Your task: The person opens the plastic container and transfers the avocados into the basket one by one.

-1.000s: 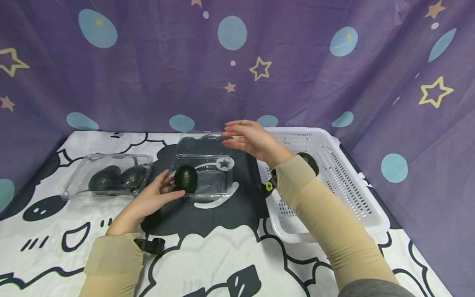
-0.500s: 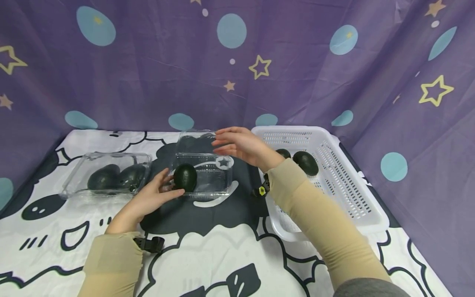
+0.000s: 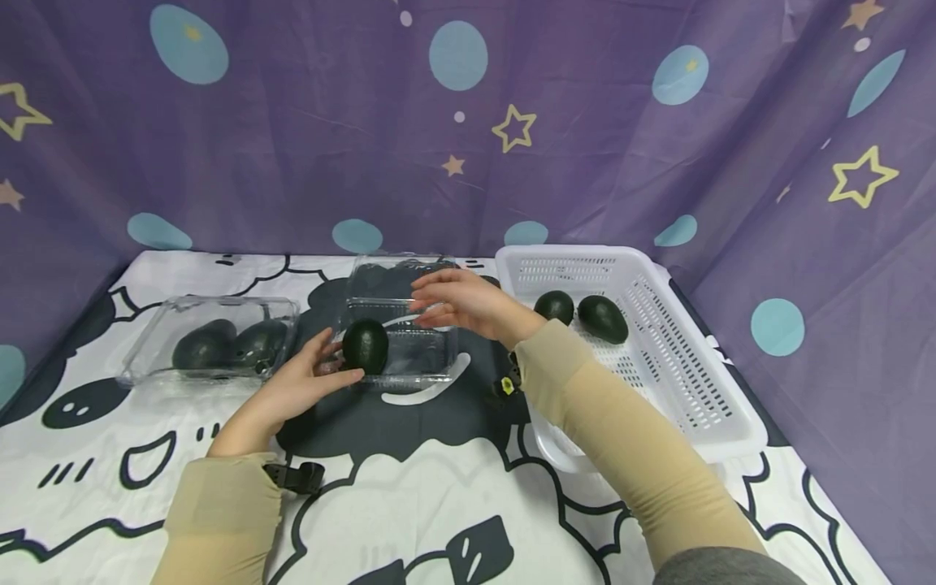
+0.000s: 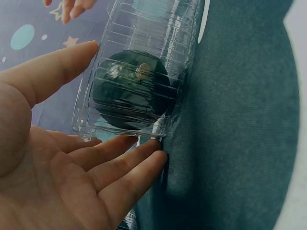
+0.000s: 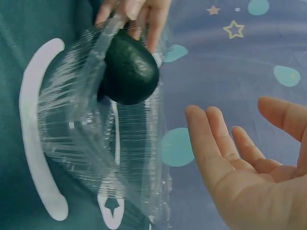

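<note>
A dark green avocado (image 3: pixel 366 347) sits at the left end of a clear plastic clamshell box (image 3: pixel 420 357), whose lid (image 3: pixel 391 280) is raised toward the back. My left hand (image 3: pixel 292 388) rests at the box's left end, thumb in front and fingers behind. In the left wrist view those fingers (image 4: pixel 122 175) stretch out close by the box wall, with the avocado (image 4: pixel 132 93) seen through the plastic. My right hand (image 3: pixel 468 302) hovers over the box's right side. The right wrist view has that hand (image 5: pixel 254 177) holding nothing, its fingers spread.
Another clear box (image 3: pixel 157 341), its lid closed, stands on the left with two avocados (image 3: pixel 205 345) inside. To the right is a white perforated basket (image 3: pixel 683 390) containing avocados (image 3: pixel 603 318). A purple curtain (image 3: pixel 468 187) hangs behind the patterned cloth (image 3: pixel 439 520).
My right hand has moved left and slightly down, away from the basket toward the clamshell box. Two avocados in the basket have come into sight. The left hand stays in place.
</note>
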`<control>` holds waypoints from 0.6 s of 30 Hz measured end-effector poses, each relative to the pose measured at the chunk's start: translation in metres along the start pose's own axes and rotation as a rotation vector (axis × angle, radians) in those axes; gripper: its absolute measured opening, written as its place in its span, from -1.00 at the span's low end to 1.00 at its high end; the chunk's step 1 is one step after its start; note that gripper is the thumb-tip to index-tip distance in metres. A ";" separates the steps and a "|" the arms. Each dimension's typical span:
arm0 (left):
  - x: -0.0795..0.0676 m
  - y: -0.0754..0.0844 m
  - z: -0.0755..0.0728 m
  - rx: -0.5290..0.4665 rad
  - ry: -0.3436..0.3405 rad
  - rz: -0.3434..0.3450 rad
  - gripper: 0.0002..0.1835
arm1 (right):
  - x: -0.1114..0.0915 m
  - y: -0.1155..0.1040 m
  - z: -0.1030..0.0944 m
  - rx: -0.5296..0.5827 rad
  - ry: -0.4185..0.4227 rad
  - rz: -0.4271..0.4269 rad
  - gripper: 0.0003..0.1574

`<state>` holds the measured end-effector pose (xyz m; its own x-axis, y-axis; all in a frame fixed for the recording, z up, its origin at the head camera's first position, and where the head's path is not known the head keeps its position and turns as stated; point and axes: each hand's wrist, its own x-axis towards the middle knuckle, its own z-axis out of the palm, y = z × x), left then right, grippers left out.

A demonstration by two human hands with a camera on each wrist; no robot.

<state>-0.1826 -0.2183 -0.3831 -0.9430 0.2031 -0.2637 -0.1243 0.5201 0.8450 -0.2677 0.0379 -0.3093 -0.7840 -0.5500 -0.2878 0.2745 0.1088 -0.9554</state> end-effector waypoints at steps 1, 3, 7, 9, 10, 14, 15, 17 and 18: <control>0.000 0.000 0.000 0.001 0.000 0.001 0.16 | 0.001 0.001 0.000 -0.006 -0.001 0.004 -0.52; 0.001 0.000 0.000 0.002 0.001 0.000 0.16 | 0.002 0.004 0.000 -0.017 -0.002 0.011 -0.52; 0.001 0.001 0.000 0.005 0.001 0.002 0.16 | 0.004 0.007 0.003 -0.056 -0.013 0.020 -0.47; 0.001 0.001 0.000 0.004 0.000 0.001 0.16 | 0.005 0.009 0.005 -0.070 -0.022 0.025 -0.45; 0.001 0.001 0.000 0.002 0.000 0.001 0.17 | 0.006 0.010 0.007 -0.075 -0.026 0.026 -0.45; 0.000 0.001 0.000 -0.009 0.001 0.007 0.16 | 0.010 0.012 0.011 -0.094 -0.035 0.024 -0.47; 0.000 0.001 0.000 -0.011 0.001 0.010 0.16 | 0.010 0.013 0.013 -0.103 -0.038 0.025 -0.46; 0.000 0.000 0.000 -0.015 0.000 0.016 0.16 | 0.012 0.013 0.015 -0.119 -0.049 0.031 -0.44; 0.000 0.000 0.000 -0.016 -0.001 0.016 0.16 | 0.013 0.013 0.016 -0.130 -0.054 0.036 -0.43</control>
<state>-0.1828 -0.2187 -0.3831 -0.9448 0.2119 -0.2500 -0.1137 0.5036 0.8564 -0.2651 0.0186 -0.3247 -0.7432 -0.5870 -0.3210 0.2244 0.2333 -0.9461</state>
